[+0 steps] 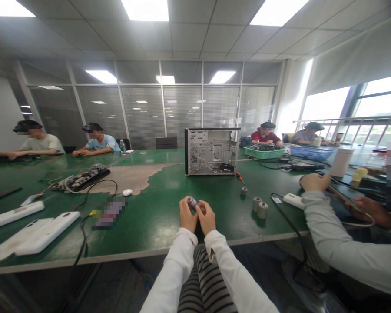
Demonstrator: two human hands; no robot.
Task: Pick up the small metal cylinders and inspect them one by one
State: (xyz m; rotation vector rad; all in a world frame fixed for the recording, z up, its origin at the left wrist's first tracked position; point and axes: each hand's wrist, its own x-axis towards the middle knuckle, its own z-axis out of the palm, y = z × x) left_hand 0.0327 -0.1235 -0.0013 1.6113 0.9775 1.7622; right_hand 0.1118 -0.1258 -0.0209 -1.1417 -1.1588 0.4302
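Just above the table's near edge, my left hand [188, 216] and my right hand [207, 216] are both closed around a small grey metal motor [192, 202]. It is cylindrical and tilted, with one end showing between the fingertips. To the right of my hands, two similar cylindrical motors [262, 210] stand side by side on the green table [156, 217]. A third one, a small motor [244, 191], stands farther back. Near it lies a screwdriver [240, 177] with an orange-red handle.
An open computer case [211, 152] stands ahead. White power banks or similar flat devices [48, 232] and a phone [110, 214] lie left, near cables. A co-worker's arm [326, 217] reaches in at right. Green basket [263, 151] and blue basket [311, 152] sit behind.
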